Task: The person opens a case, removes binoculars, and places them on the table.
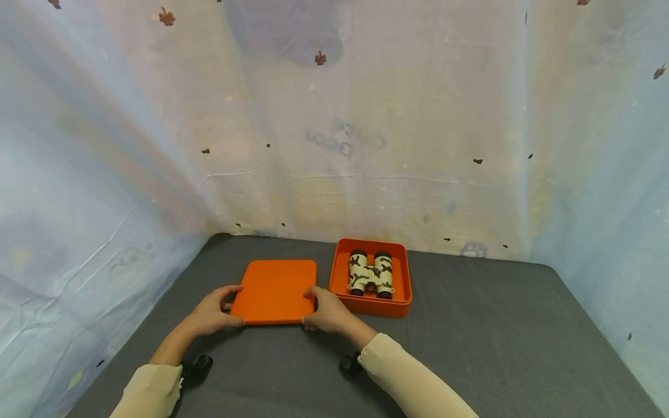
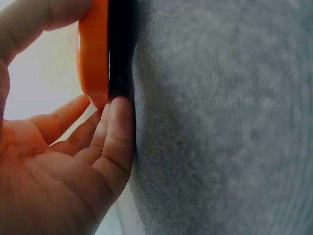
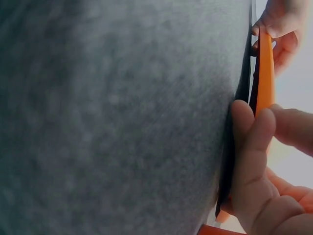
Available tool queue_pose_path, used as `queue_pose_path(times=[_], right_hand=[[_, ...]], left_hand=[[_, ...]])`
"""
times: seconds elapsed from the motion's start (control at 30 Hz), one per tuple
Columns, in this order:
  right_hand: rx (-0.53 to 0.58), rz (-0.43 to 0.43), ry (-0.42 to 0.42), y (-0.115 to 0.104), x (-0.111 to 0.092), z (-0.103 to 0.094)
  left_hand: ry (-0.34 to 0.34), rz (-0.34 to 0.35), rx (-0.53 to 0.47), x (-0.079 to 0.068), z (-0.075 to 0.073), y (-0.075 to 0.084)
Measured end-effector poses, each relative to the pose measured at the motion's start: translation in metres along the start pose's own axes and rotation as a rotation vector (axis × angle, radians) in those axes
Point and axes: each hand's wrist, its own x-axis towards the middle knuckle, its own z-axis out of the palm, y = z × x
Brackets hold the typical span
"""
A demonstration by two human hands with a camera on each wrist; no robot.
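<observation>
An orange lid [image 1: 274,290], flat with rounded corners, is held between both hands in the head view. My left hand [image 1: 211,310] grips its left edge, thumb at the near corner and fingers farther along. My right hand [image 1: 329,312] holds the right edge in the same way. In the left wrist view the lid's rim [image 2: 93,58] shows side-on, with fingertips under it close over the cloth. The right wrist view shows a dark gap between the lid [image 3: 265,73] and the table. Right of the lid stands an open orange box [image 1: 376,306] with camouflage-patterned binoculars [image 1: 372,273] inside.
A dark grey cloth [image 1: 496,337] covers the table. Patterned pale curtains [image 1: 407,145] hang behind it and at both sides. Black wrist-worn devices [image 1: 197,370] sit under both wrists, close above the cloth. The box stands just beyond the right hand.
</observation>
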Motion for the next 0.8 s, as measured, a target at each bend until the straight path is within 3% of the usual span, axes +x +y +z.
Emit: queue_pose_path(times=[0.13, 0.37, 0.6, 0.7, 0.8], right_hand=[[0.0, -0.005, 0.007, 0.0, 0.0, 0.0], [0.03, -0.012, -0.006, 0.0, -0.001, 0.0], [0.026, -0.016, -0.01, 0.0, -0.003, 0.001], [-0.043, -0.038, 0.001, -0.003, -0.007, 0.0], [-0.18, -0.094, 0.036, -0.006, -0.013, -0.002]], left_hand=[[0.002, 0.004, -0.015, -0.002, 0.0, 0.005], [0.026, 0.01, 0.052, -0.003, 0.002, 0.003], [0.032, -0.008, 0.007, -0.003, 0.003, 0.003], [0.029, -0.021, -0.027, -0.003, 0.003, 0.005], [0.041, -0.017, -0.014, -0.004, 0.002, 0.006]])
